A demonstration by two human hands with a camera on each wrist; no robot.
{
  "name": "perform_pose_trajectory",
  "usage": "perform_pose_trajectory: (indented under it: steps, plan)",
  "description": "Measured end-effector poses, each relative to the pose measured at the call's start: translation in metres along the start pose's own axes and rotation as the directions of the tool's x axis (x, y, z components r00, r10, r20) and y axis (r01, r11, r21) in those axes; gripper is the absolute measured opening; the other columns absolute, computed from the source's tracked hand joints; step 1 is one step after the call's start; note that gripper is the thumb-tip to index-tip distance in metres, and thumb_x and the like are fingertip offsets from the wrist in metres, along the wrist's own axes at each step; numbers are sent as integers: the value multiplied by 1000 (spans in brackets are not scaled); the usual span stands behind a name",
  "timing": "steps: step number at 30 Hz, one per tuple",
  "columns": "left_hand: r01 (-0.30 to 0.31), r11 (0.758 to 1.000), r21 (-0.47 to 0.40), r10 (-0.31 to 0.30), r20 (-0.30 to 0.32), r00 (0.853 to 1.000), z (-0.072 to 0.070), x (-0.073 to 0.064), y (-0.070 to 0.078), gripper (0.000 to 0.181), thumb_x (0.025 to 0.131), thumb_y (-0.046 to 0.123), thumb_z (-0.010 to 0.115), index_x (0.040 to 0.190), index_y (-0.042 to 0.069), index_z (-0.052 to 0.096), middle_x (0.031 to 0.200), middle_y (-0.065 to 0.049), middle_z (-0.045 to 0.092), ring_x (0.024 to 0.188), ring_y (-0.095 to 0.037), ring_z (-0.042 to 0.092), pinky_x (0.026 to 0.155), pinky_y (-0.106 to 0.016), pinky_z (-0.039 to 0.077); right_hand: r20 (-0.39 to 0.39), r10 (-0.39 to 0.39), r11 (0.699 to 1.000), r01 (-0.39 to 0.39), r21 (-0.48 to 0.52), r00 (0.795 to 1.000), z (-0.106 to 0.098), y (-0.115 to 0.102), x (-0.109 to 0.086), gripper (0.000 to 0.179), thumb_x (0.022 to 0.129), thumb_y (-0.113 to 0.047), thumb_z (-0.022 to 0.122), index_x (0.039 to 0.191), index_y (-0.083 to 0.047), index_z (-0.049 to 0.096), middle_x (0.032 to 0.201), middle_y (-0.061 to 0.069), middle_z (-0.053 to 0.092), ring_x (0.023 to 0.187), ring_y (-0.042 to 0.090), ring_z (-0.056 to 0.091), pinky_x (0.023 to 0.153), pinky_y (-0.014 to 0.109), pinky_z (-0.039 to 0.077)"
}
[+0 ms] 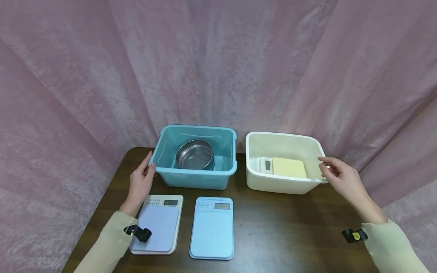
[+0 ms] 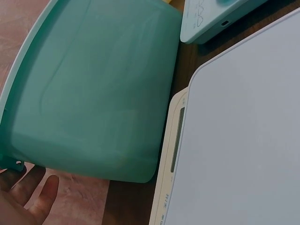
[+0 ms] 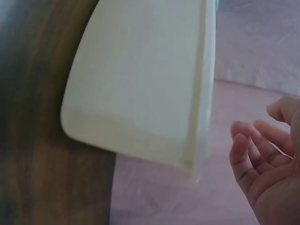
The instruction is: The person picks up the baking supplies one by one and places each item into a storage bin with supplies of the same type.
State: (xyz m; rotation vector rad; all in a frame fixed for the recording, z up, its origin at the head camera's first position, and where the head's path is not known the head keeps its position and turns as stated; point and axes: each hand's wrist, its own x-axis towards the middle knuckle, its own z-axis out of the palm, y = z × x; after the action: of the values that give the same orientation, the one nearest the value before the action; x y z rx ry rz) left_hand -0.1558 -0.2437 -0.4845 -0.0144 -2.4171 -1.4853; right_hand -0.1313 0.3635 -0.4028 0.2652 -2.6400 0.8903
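Observation:
My left hand (image 1: 141,182) lies against the left end of a blue plastic basin (image 1: 196,180), fingers nearly straight. In the left wrist view its fingertips (image 2: 29,185) meet the basin's rim by a small handle hole. Inside the basin sits a round metal sieve-like pan (image 1: 195,154). My right hand (image 1: 345,180) hovers by the right rim of a cream basin (image 1: 276,184), fingers loosely bent with nothing between them. The right wrist view shows a gap between that hand (image 3: 269,164) and the rim. A yellow-topped digital scale (image 1: 288,167) lies in the cream basin.
In front of the blue basin, a white scale with a lilac plate (image 1: 158,227) and a light-blue scale (image 1: 211,231) lie side by side on the dark wooden table (image 1: 280,231). A pink curtain (image 1: 222,68) hangs behind the table.

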Motion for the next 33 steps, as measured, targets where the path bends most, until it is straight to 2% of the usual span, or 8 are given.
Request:
perform_pose_trajectory:
  steps: [4,8,12,14,18,23,28,33]
  plan:
    - [-9,1000,-17,9,3,1000,0,0,-1,50,112,24,48,161,19,40,153,-24,50,122,-36,62,81,-10,54,-57,21,999,-23,-28,998,1,12,-7,27,100,-12,65,124,-2,73,93,8,66,75,-8,48,63,10,39]
    - [-7,1000,-4,7,5,1000,0,1,0,51,112,23,48,162,19,39,154,-24,50,121,-34,62,79,-8,53,-82,73,995,-78,-59,994,3,24,-13,29,101,-13,63,125,1,71,98,13,65,77,-12,45,65,11,38]
    - [0,1000,6,0,1,1000,0,1,-1,51,112,23,49,162,19,39,154,-23,51,120,-31,63,80,-10,55,-98,122,987,-131,-91,988,4,33,-17,33,101,-16,62,127,3,69,98,18,65,76,-8,43,66,18,36]
    - [-1,1000,-3,1,0,1000,0,1,-1,50,112,22,49,161,19,40,154,-23,50,121,-32,63,80,-9,54,-87,149,983,-157,-95,985,4,36,-18,36,102,-19,61,130,3,67,102,19,66,76,-8,43,65,19,36]
    - [3,1000,-16,-3,2,1000,0,1,-3,50,112,21,49,161,19,39,155,-23,48,123,-35,62,79,-5,50,-36,203,975,-206,-85,978,5,39,-23,41,105,-24,57,137,0,64,98,16,68,73,-9,46,61,21,38]
    - [-2,1000,0,2,4,1000,-1,2,-2,51,112,23,48,162,18,39,154,-24,49,122,-36,62,79,-5,51,37,247,969,-247,-11,968,9,45,-27,46,108,-23,51,148,-1,57,85,11,76,66,-5,56,53,23,42]
    - [-20,999,29,20,10,1000,-3,2,-1,51,112,27,49,161,17,40,151,-25,53,118,-36,64,78,-5,51,69,239,967,-244,75,969,14,53,-31,48,110,-21,48,153,1,49,81,8,76,63,6,62,56,19,47]
    - [-21,999,44,19,32,999,-5,4,0,53,112,28,49,162,15,39,150,-27,53,118,-36,63,78,-5,50,76,235,963,-242,119,969,16,54,-31,49,112,-23,48,155,0,46,82,9,76,65,9,65,59,18,50]
